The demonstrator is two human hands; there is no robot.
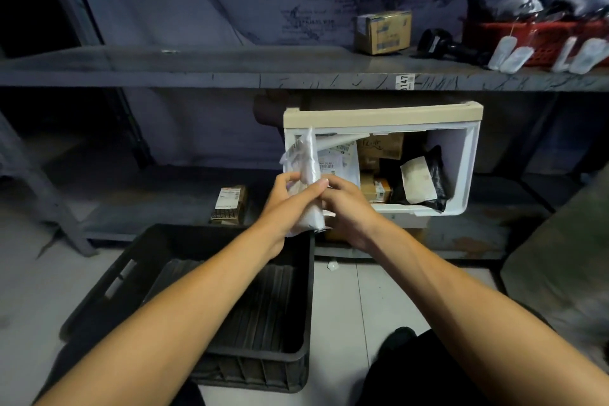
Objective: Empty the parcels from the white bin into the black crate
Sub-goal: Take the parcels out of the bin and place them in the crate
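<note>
— Both hands grip it — left hand (pixel 286 199) and right hand (pixel 342 204) curled round the soft white plastic parcel (pixel 308 175), held between white bin (pixel 461 155) and black plastic crate (pixel 293 356).
— Swing left, lower it in — don't toss.

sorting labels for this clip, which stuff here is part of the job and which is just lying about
Part of the job:
white plastic bin with parcels
black plastic crate, no parcels showing
white plastic parcel gripped by left hand and right hand

Lying about:
small cardboard box on upper shelf
red plastic basket
small labelled box on lower shelf
</note>
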